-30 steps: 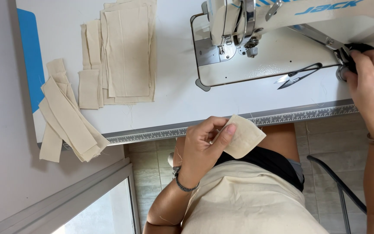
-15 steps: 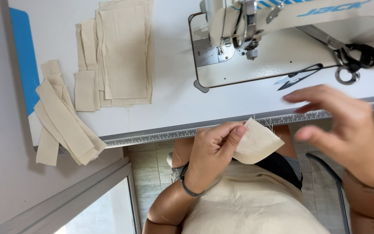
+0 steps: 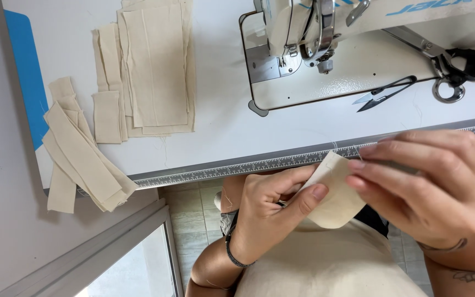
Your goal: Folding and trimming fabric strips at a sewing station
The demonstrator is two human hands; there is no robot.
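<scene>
Table (image 3: 221, 126) fills upper view; ruler strip (image 3: 281, 161) runs along its near edge. Sewing machine (image 3: 325, 27) sits top right on table. Snips (image 3: 386, 93) lie on machine bed, right of needle; scissors (image 3: 446, 60) further right, near snips but apart. Fabric stack (image 3: 155, 66) lies top centre-left, left of machine. Small folded piece (image 3: 107, 116) just left of stack, touching it. Strip pile (image 3: 81, 157) at far left, overhanging table's near edge. Below table edge, left hand (image 3: 273, 212) & right hand (image 3: 430, 184) both hold fabric piece (image 3: 333, 198) betw. them, over lap. Window frame (image 3: 100, 247) bottom left, under table.
</scene>
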